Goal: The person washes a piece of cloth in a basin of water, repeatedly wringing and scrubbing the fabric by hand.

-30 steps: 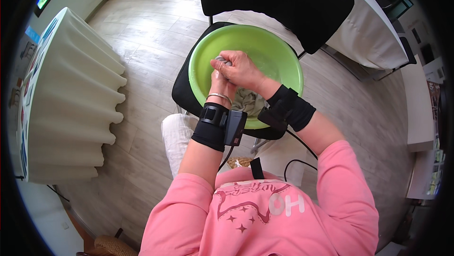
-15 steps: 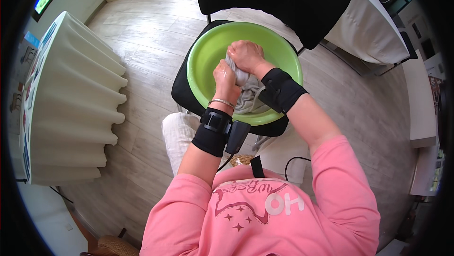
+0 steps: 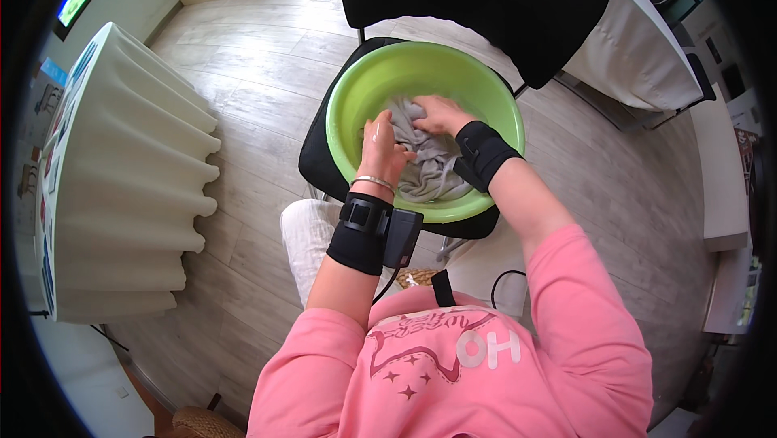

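Observation:
A wet grey cloth (image 3: 433, 171) lies crumpled in a round light-green basin (image 3: 346, 86). My left hand (image 3: 383, 149) is at the cloth's left side, open, with its fingers apart and wet. On the far right side of the cloth, my right hand (image 3: 443, 116) has its thumb and fingers around a fold; its fingertips are partly hidden. Both forearms reach over the basin's near rim and wear black wrist straps.
The basin stands on a black chair (image 3: 314, 146) whose backrest (image 3: 477, 1) rises on the far side. A table with a cream cloth (image 3: 133, 187) stands at the left. Another white-covered table (image 3: 623, 57) is at the far right. Wood-look floor (image 3: 251, 114) lies around the chair.
My hands have come apart. The bunched cloth they squeezed together has dropped loose into the basin. My left hand has opened, and my right hand is lower and a little to the right.

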{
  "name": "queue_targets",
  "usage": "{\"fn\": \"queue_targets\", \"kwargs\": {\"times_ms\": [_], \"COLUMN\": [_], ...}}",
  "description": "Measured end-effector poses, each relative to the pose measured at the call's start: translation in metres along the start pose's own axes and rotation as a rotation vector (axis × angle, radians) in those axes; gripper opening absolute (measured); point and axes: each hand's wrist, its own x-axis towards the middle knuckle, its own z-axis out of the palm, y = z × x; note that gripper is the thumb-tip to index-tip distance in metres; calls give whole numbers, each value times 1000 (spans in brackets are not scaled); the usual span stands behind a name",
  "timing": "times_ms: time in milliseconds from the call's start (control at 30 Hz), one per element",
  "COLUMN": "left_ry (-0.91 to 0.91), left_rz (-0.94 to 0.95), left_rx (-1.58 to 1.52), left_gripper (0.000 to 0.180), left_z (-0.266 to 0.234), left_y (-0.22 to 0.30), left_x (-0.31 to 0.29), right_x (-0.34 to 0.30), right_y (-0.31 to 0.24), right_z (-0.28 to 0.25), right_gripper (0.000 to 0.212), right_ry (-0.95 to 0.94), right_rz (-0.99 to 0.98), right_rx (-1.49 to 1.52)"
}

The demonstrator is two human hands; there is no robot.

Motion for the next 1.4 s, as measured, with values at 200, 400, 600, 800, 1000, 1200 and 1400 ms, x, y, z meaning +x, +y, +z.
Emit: {"fn": "queue_targets", "kwargs": {"times_ms": [200, 400, 600, 800, 1000, 1200, 1400], "left_ry": [-106, -448, -441, -288, -58, -123, -63], "left_rz": [-78, 248, 189, 205, 317, 260, 271], "left_rx": [-93, -457, -139, -343, 42, 108, 378], "left_gripper": [59, 36, 35, 30, 29, 27, 45], "left_z": [-3, -3, -31, 12, 14, 2, -17], "left_y": [7, -16, -36, -23, -18, 13, 0], "left_x": [4, 47, 33, 15, 13, -14, 9], "right_x": [-24, -50, -59, -53, -26, -8, 0], "right_y": [-63, -107, -95, -92, -64, -9, 19], "right_z": [-41, -56, -42, -41, -41, -42, 1], "right_gripper": [33, 29, 29, 26, 26, 35, 43], "right_ry": [-212, 14, 177, 334, 417, 135, 139], "right_rz": [-287, -351, -306, -220, -111, 108, 155], "right_rx": [637, 680, 521, 254, 23, -127, -162]}}
